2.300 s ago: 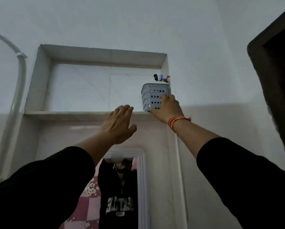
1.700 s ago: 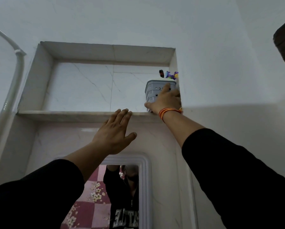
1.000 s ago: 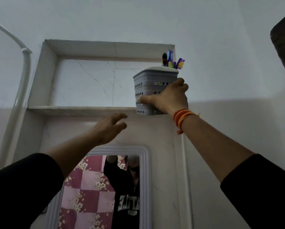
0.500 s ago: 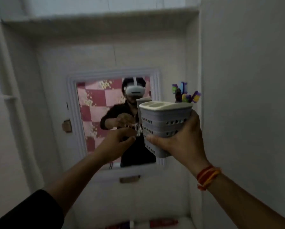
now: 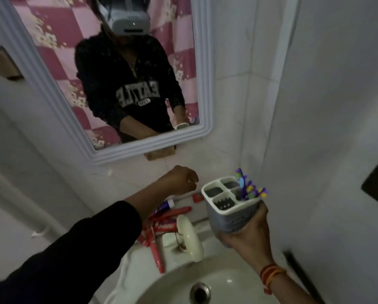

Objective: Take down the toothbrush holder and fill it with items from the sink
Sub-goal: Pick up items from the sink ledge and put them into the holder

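- Here the right hand (image 5: 247, 233) has its grip closed around the lower body of the grey perforated plastic toothbrush holder (image 5: 233, 207), above the right rim of the white ceramic sink (image 5: 139, 286).
- The holder stands nearly upright, its long axis vertical with a slight tilt; its four-compartment top opens upward and toward the camera.
- Purple and yellow toothbrush heads (image 5: 248, 189) stick up from the back right compartment; the other three look empty.
- The left hand (image 5: 180, 179) hangs over the back ledge, fingers loosely curled, holding nothing.
- Red toothpaste tubes (image 5: 161, 227) lie on the ledge just left of the cream-coloured tap (image 5: 189, 236).
- A white-framed wall mirror (image 5: 109, 84) hangs above.
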`<state>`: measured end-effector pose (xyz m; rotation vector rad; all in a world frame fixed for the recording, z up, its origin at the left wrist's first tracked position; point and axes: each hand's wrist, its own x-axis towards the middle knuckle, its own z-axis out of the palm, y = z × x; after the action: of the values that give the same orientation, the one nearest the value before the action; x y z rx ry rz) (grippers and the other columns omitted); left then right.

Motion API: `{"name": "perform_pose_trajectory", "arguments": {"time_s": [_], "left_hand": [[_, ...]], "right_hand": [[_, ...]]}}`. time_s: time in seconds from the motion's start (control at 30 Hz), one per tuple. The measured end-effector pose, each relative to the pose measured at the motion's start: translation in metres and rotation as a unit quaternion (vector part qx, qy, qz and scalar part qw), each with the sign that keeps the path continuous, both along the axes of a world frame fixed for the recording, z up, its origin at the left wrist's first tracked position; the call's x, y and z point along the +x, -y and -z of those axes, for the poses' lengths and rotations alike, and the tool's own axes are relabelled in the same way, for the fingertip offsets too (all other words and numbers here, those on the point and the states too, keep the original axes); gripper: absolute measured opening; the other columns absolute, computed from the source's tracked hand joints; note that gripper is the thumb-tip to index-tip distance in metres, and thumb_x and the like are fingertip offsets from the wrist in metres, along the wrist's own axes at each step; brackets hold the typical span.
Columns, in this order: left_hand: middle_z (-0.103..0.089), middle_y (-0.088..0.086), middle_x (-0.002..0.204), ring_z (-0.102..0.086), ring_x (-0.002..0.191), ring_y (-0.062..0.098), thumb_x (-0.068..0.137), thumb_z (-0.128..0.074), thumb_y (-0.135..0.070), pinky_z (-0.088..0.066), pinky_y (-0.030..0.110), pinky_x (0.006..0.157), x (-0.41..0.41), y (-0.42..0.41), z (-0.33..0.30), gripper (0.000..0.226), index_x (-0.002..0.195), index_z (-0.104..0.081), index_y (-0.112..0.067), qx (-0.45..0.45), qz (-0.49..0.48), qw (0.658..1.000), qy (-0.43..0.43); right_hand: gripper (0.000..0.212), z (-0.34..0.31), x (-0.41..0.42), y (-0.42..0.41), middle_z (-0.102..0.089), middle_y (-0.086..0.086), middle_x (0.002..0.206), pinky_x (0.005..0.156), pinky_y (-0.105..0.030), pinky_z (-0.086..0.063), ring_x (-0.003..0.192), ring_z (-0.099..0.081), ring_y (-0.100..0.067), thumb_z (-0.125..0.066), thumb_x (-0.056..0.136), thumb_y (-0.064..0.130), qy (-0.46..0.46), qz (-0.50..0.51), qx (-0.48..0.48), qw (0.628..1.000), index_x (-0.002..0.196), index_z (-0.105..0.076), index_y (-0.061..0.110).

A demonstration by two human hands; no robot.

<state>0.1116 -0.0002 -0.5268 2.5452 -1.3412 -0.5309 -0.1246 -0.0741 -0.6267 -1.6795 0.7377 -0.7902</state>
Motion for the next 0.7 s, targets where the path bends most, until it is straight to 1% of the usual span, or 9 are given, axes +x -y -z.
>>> {"name": "perform_pose_trajectory", "arguments": {"time_s": [0.07, 0.13, 0.23, 0.3, 0.4, 0.47, 0.57, 0.63, 0.7], "left_hand": [[-0.066, 0.008, 0.131, -0.062, 0.117, 0.024, 0.09, -0.067, -0.023, -0.05, 0.031, 0.101, 0.007, 0.016, 0.027, 0.04, 0.129, -0.066, -0.015, 0.049, 0.029, 0.998, 0.003], [-0.066, 0.012, 0.129, -0.063, 0.116, 0.029, 0.09, -0.065, -0.026, -0.052, 0.038, 0.099, 0.015, 0.03, 0.055, 0.041, 0.129, -0.065, -0.011, 0.082, 0.07, 0.994, 0.034], [-0.065, 0.02, 0.116, -0.062, 0.108, 0.038, 0.087, -0.06, -0.018, -0.051, 0.043, 0.09, 0.027, 0.047, 0.097, 0.028, 0.111, -0.065, -0.003, 0.114, 0.112, 0.984, 0.075], [-0.063, 0.021, 0.112, -0.061, 0.106, 0.038, 0.082, -0.06, -0.012, -0.05, 0.04, 0.086, 0.033, 0.057, 0.118, 0.026, 0.106, -0.062, -0.002, 0.12, 0.129, 0.981, 0.085], [-0.062, 0.019, 0.119, -0.06, 0.11, 0.036, 0.084, -0.064, -0.016, -0.046, 0.037, 0.086, 0.025, 0.063, 0.126, 0.043, 0.126, -0.057, -0.008, 0.097, 0.154, 0.978, 0.101], [-0.062, 0.019, 0.12, -0.062, 0.111, 0.036, 0.086, -0.066, -0.018, -0.048, 0.038, 0.088, 0.024, 0.069, 0.13, 0.054, 0.137, -0.051, -0.011, 0.094, 0.168, 0.974, 0.118], [-0.063, 0.018, 0.121, -0.063, 0.11, 0.036, 0.085, -0.064, -0.02, -0.05, 0.037, 0.084, 0.021, 0.074, 0.13, 0.042, 0.125, -0.056, -0.009, 0.094, 0.145, 0.975, 0.137], [-0.064, 0.02, 0.117, -0.064, 0.106, 0.037, 0.086, -0.061, -0.021, -0.05, 0.036, 0.08, 0.018, 0.074, 0.123, 0.035, 0.118, -0.059, -0.007, 0.074, 0.124, 0.981, 0.127], [-0.066, 0.022, 0.109, -0.065, 0.101, 0.038, 0.088, -0.061, -0.025, -0.049, 0.036, 0.077, 0.016, 0.074, 0.108, 0.031, 0.11, -0.064, -0.004, 0.036, 0.108, 0.989, 0.098]], "right_hand": [[0.145, 0.028, -0.004, -0.009, -0.06, 0.004, 0.138, 0.103, -0.037, -0.056, 0.123, -0.064, -0.019, -0.106, 0.031, 0.025, -0.021, 0.005, 0.023, 0.999, 0.153, -0.028, 0.029], [0.139, 0.05, -0.003, -0.017, -0.063, 0.005, 0.134, 0.102, -0.034, -0.056, 0.119, -0.066, -0.016, -0.107, 0.03, 0.021, -0.034, 0.02, 0.028, 0.999, 0.147, -0.031, 0.031], [0.139, 0.076, 0.0, -0.023, -0.064, 0.002, 0.136, 0.106, -0.047, -0.057, 0.12, -0.068, -0.017, -0.108, 0.028, 0.017, -0.034, 0.032, 0.056, 0.997, 0.145, -0.034, 0.023], [0.138, 0.088, 0.002, -0.024, -0.061, 0.0, 0.139, 0.107, -0.049, -0.056, 0.125, -0.066, -0.02, -0.109, 0.028, 0.023, -0.041, 0.038, 0.07, 0.996, 0.143, -0.033, 0.024], [0.123, 0.1, 0.004, -0.028, -0.06, 0.005, 0.136, 0.102, -0.047, -0.059, 0.124, -0.066, -0.018, -0.109, 0.028, 0.03, -0.048, 0.039, 0.083, 0.995, 0.128, -0.036, 0.03], [0.124, 0.107, 0.005, -0.028, -0.061, 0.004, 0.137, 0.104, -0.037, -0.058, 0.124, -0.066, -0.01, -0.11, 0.029, 0.028, -0.041, 0.039, 0.085, 0.995, 0.129, -0.036, 0.024], [0.118, 0.11, 0.006, -0.026, -0.061, 0.004, 0.135, 0.1, -0.009, -0.049, 0.121, -0.063, 0.008, -0.109, 0.03, 0.024, -0.033, 0.045, 0.083, 0.995, 0.124, -0.037, 0.029], [0.117, 0.108, 0.008, -0.024, -0.062, -0.003, 0.135, 0.102, -0.013, -0.05, 0.123, -0.066, -0.002, -0.108, 0.029, 0.035, -0.031, 0.04, 0.083, 0.995, 0.122, -0.037, 0.03], [0.119, 0.107, 0.011, -0.022, -0.064, -0.011, 0.136, 0.104, -0.023, -0.054, 0.124, -0.068, -0.013, -0.109, 0.032, 0.031, -0.028, 0.029, 0.083, 0.996, 0.126, -0.037, 0.019]]}}
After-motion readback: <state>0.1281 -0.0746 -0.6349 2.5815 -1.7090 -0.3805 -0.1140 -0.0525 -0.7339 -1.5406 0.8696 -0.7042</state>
